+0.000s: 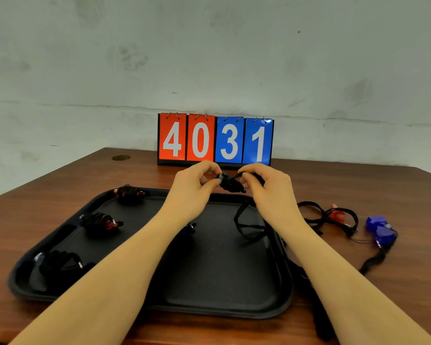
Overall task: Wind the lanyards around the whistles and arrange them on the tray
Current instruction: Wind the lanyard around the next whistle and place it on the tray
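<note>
Pinching a half-wound whistle (230, 183) above the tray's (281, 290) far edge, the left hand (197, 185) gripped its left end while the right hand (264, 185) pinched the lanyard (246, 225), whose slack hung down below the right grip

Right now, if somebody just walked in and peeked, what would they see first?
Probably the bright flip scoreboard at the back of the table, red and blue cards reading 4031. Just in front of it, the left hand and right hand hold a whistle between them, its black lanyard dangling over the black tray. Wound bundles sit along the tray's left side, and loose blue whistles lie to its right.
</note>
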